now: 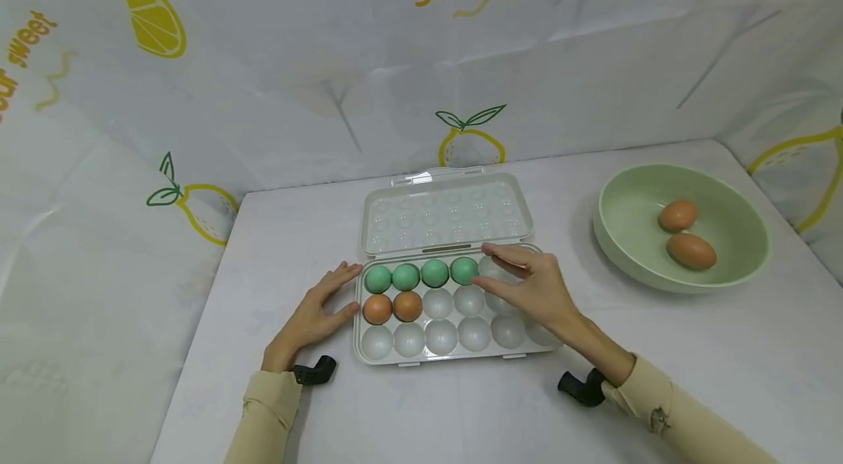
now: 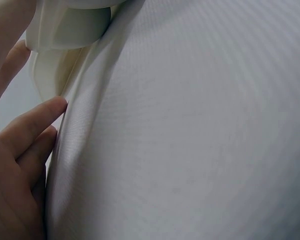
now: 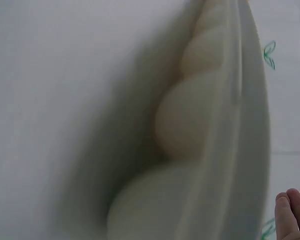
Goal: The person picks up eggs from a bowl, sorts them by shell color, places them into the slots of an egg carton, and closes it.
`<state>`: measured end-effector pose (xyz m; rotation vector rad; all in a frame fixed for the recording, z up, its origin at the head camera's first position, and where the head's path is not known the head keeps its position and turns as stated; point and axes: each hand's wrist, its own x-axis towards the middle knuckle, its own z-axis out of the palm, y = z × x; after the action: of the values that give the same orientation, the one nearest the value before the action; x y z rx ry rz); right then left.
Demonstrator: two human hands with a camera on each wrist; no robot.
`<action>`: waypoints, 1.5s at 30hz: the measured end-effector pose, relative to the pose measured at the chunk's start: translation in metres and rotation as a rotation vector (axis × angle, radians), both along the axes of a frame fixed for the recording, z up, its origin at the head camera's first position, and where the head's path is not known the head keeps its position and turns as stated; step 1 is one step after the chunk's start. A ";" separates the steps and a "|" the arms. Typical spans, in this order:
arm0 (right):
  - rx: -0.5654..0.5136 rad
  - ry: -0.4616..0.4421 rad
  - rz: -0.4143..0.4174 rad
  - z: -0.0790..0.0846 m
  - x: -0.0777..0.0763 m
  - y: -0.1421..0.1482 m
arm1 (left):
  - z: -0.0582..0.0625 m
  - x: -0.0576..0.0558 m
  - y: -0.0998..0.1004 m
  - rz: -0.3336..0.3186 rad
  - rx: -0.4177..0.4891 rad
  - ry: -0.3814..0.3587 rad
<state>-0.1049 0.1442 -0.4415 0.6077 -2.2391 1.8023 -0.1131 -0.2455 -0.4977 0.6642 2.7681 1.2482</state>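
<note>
An egg carton with a clear lid lies unfolded on the table. Several green eggs fill the left part of its back row, and two brown eggs sit in the middle row's left end. My left hand rests its fingertips along the carton's left side; the left wrist view shows these fingers beside the rim. Over the right half hovers my right hand, thumb and fingers spread apart, close beside the rightmost green egg. Whether the thumb touches that egg is hard to tell.
A pale green bowl stands at the right on the table, holding two brown eggs. Behind the table hangs a white cloth with lemon prints. The open lid lies toward this cloth.
</note>
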 end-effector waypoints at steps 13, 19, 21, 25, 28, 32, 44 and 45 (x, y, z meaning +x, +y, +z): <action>0.063 0.081 -0.270 0.016 -0.006 0.093 | -0.002 0.000 -0.001 -0.003 -0.007 -0.004; 0.076 0.108 -0.335 0.021 -0.004 0.122 | -0.001 -0.001 -0.001 -0.005 -0.009 -0.002; 0.070 0.078 -0.364 0.021 -0.003 0.130 | -0.001 -0.001 -0.001 -0.004 -0.009 -0.004; 0.089 0.050 -0.397 0.021 -0.002 0.145 | 0.000 0.000 -0.001 -0.005 -0.009 0.007; 0.113 0.013 -0.410 0.022 -0.001 0.158 | 0.000 0.000 -0.001 -0.010 -0.007 0.021; 0.106 -0.025 -0.438 0.026 -0.003 0.178 | -0.001 0.000 -0.001 -0.009 -0.013 0.018; 0.424 -0.013 -0.464 0.030 0.000 0.224 | 0.001 0.001 -0.001 -0.007 -0.005 -0.018; 0.454 -0.031 -0.468 0.030 0.001 0.227 | 0.000 0.001 -0.001 -0.006 -0.007 -0.019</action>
<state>-0.1040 0.3711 -0.4117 0.0963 -2.5532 1.0988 -0.1121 -0.2464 -0.4973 0.6556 2.7518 1.2365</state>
